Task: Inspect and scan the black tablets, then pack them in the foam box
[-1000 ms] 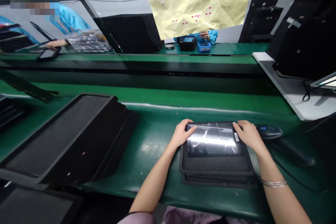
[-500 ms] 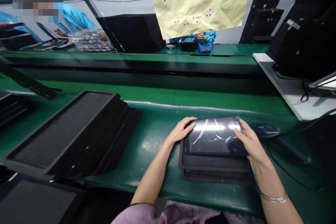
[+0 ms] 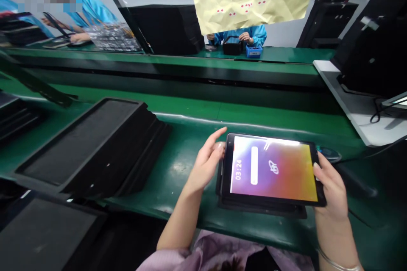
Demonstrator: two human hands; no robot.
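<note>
A tablet (image 3: 270, 169) with a lit screen, showing 03:24 and a white logo on a purple-to-yellow background, is tilted toward me. My right hand (image 3: 330, 184) grips its right end, thumb on the front bezel and fingers behind. At the left edge is my left hand (image 3: 206, 161), its index finger stretched out past the corner and its thumb close beside the edge; whether it touches the tablet I cannot tell. Black foam trays (image 3: 263, 208) lie below the tablet, mostly hidden by it.
A stack of black trays (image 3: 95, 148) stands on the green bench at left, another dark tray (image 3: 47, 233) lower down. A handheld scanner (image 3: 330, 154) lies behind my right hand. Beyond the bench, co-workers in blue sit near a blue bin (image 3: 254, 51); a yellow sheet (image 3: 254, 0) hangs above.
The tablet's dark screen is now lit. Its right end has moved right and toward me with my right hand. My left hand has come off its top left corner, index finger extended.
</note>
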